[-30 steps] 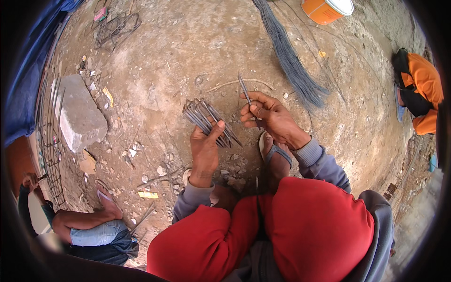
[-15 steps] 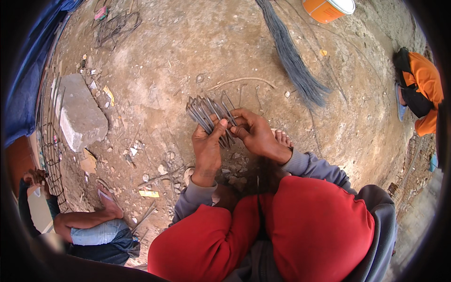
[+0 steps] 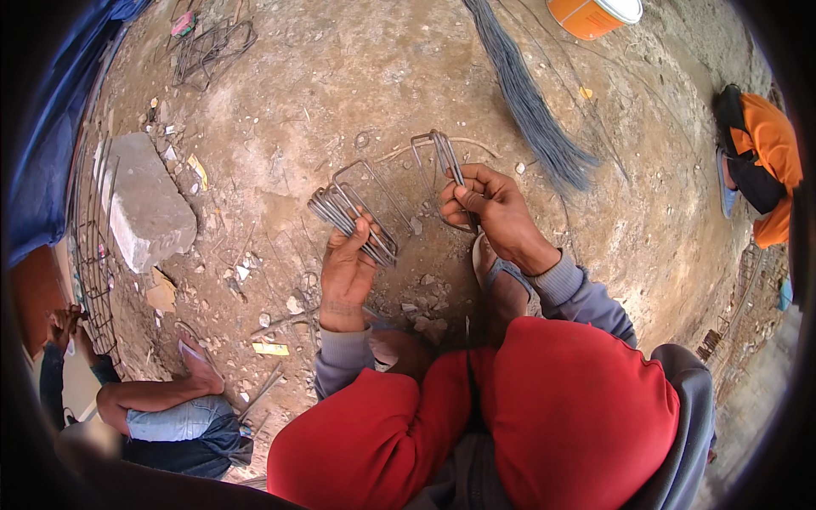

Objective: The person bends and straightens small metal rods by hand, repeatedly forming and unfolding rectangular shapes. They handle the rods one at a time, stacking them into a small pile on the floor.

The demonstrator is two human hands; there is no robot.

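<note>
My left hand point(image 3: 349, 270) is closed round a bundle of bent metal rod stirrups point(image 3: 340, 214), rectangular loops stacked side by side. One loop point(image 3: 374, 191) stands out from that bundle toward the right. A few similar stirrups point(image 3: 445, 157) are pinched between the thumb and fingers of my right hand point(image 3: 495, 212), held up a short way to the right. The two hands are apart, both above the dirt ground between my feet and the thin curved stick lying there. How many loops each hand holds is hard to tell.
A bundle of grey binding wire point(image 3: 535, 110) lies beyond my right hand, near an orange and white bucket point(image 3: 591, 17). At left are a concrete block point(image 3: 149, 204), a rod cage point(image 3: 92, 255) and a seated person point(image 3: 170, 408). Another person in orange point(image 3: 761, 140) is at far right.
My hands were together on one bundle of stirrups. Now they have parted: the right hand has moved right and up with a few loops, the left slightly left with the rest.
</note>
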